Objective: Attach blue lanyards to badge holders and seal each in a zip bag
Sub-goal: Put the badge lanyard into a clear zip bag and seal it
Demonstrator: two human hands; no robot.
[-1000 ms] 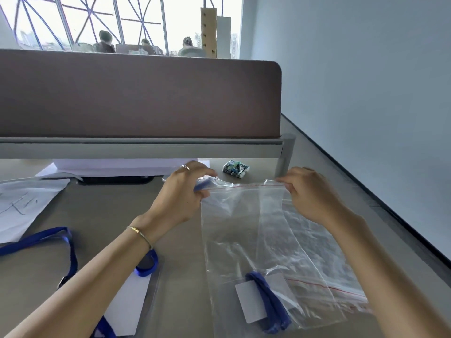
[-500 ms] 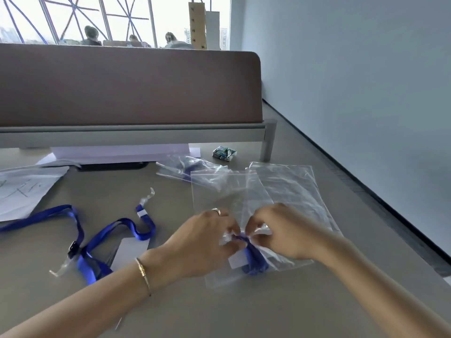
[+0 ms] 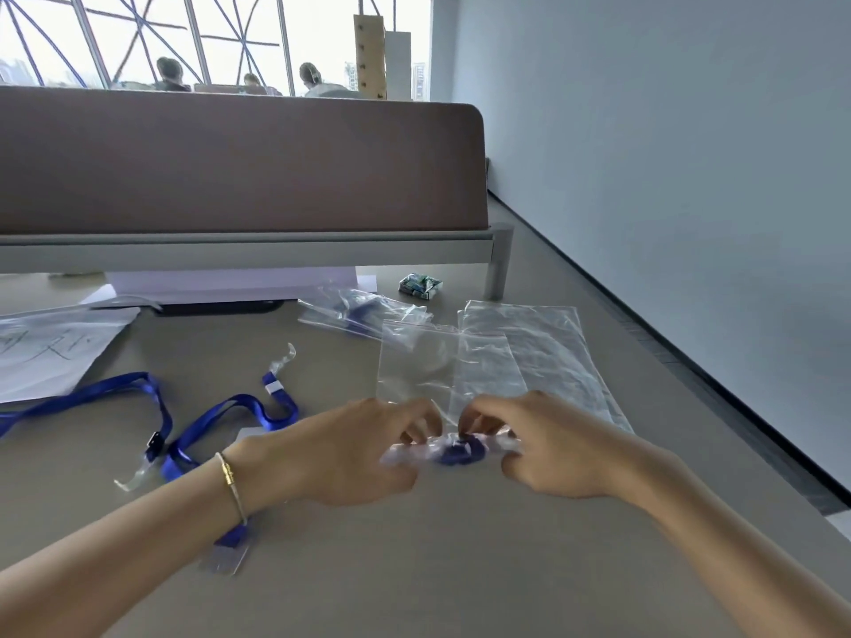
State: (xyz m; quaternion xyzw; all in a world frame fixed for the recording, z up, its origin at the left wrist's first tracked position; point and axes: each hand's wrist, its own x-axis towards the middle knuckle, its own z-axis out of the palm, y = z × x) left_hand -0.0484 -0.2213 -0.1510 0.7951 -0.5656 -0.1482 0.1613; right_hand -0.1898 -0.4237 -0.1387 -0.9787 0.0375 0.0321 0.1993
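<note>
desk (image 3: 414, 568): both hands now roll the once-flat zip bag (image 3: 453, 448) tighter.

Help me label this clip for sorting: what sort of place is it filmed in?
Most likely an open-plan office. The person works at a grey desk backed by a brown divider screen, with other people seated beyond it by large windows.

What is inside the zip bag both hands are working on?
A bunched blue lanyard shows through the zip bag, gripped by the left hand and right hand. Any badge holder inside is hidden by fingers and folded plastic.
</note>
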